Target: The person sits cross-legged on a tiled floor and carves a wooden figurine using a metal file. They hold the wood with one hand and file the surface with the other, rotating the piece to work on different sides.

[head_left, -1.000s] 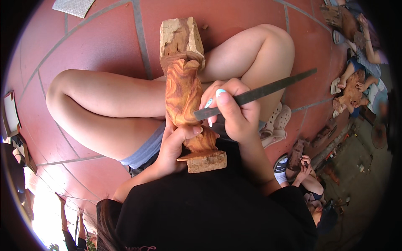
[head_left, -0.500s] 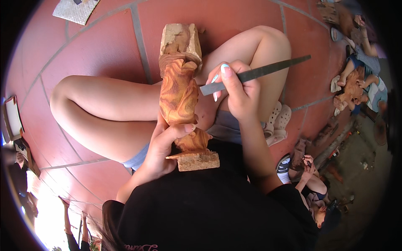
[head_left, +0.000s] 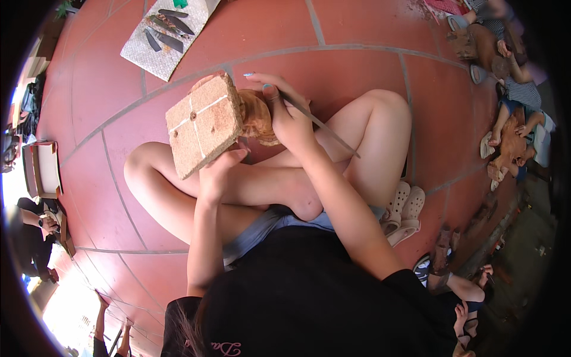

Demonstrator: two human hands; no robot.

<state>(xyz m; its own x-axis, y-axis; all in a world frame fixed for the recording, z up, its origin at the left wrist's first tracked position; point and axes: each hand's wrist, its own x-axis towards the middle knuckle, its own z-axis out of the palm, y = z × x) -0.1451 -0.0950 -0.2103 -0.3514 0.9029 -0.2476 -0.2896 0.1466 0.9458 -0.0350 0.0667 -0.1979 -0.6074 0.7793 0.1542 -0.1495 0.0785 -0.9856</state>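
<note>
A carved wooden figure (head_left: 257,116) is tipped up so its pale square base (head_left: 205,125) faces the camera. My left hand (head_left: 217,169) grips the figure from below, at the base's lower right edge. My right hand (head_left: 286,116) wraps over the carved body beyond the base and holds a thin dark metal file (head_left: 324,128), which slants down to the right past my wrist. My bare crossed legs (head_left: 178,184) lie under both hands on the red tiled floor (head_left: 351,35).
A light mat (head_left: 169,30) with several dark tools lies on the tiles at upper left. Pale clogs (head_left: 401,208) sit by my right knee. Other people work on wooden carvings (head_left: 511,143) at the right edge, another person sits at lower right, and boxes (head_left: 41,169) stand at left.
The figure has been lifted and tipped so its base now faces the camera. My right hand, still holding the file, moved up over the carved body. The view shifted, showing the tool mat.
</note>
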